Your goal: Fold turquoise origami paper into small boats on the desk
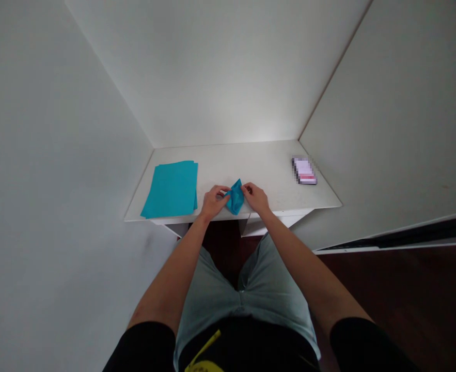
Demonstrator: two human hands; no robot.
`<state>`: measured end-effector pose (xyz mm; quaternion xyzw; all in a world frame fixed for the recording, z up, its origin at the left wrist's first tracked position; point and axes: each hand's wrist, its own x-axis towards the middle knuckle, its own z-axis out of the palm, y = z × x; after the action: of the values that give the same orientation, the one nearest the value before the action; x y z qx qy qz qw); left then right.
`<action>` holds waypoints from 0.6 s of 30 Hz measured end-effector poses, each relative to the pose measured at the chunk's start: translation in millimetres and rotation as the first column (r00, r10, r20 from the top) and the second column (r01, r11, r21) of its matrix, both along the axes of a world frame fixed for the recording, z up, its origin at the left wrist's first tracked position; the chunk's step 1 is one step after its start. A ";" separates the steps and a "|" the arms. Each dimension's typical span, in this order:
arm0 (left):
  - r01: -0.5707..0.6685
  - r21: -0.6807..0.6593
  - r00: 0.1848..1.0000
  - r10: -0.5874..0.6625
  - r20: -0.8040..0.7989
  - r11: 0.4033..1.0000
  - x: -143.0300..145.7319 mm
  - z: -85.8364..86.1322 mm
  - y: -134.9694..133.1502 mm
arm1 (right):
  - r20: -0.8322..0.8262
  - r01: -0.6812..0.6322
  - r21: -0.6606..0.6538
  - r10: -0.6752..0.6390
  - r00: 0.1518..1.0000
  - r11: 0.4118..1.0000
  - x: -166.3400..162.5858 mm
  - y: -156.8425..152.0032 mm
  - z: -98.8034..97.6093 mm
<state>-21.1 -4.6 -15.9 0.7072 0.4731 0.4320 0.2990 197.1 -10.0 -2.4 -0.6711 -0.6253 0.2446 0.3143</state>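
Observation:
A small piece of folded blue paper (235,199) is held between my two hands, just above the front part of the white desk (247,158). My left hand (214,201) pinches its left side between thumb and fingers. On the opposite side, my right hand (255,197) grips the upper right edge with the fingertips. One corner of the paper points up and away from me, and creases show on its faces. The exact fold under the fingertips is too small to make out.
Left on the desk lies a stack of flat blue paper sheets (171,189). A phone (304,171), blurred by pixels, rests near the right edge. White walls (228,72) close off the back and both sides. Below the desktop sits a white drawer unit (256,226).

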 end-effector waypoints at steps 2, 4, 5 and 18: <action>0.019 0.020 1.000 -0.019 -0.024 1.000 0.2 1.9 -0.7 | 0.019 -0.006 -0.014 0.006 1.000 1.000 0.2 -0.1 1.3; 0.051 0.031 0.998 -0.049 -0.042 0.998 0.7 4.5 -1.7 | 0.036 -0.002 -0.023 0.003 0.999 1.000 -2.3 1.5 1.8; 0.061 0.031 0.997 -0.060 -0.048 0.998 1.1 5.8 -2.2 | 0.042 0.007 -0.028 -0.006 0.999 1.000 -4.5 2.8 1.4; 0.045 -0.032 0.997 -0.043 0.060 0.998 3.1 4.9 -4.3 | -0.050 0.102 0.108 -0.097 0.994 0.989 -13.8 22.3 -23.4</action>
<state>-18.0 -8.9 -11.0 0.6992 0.4555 0.4381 0.3341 183.3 12.3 -25.8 -0.6774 -0.5965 0.2086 0.3765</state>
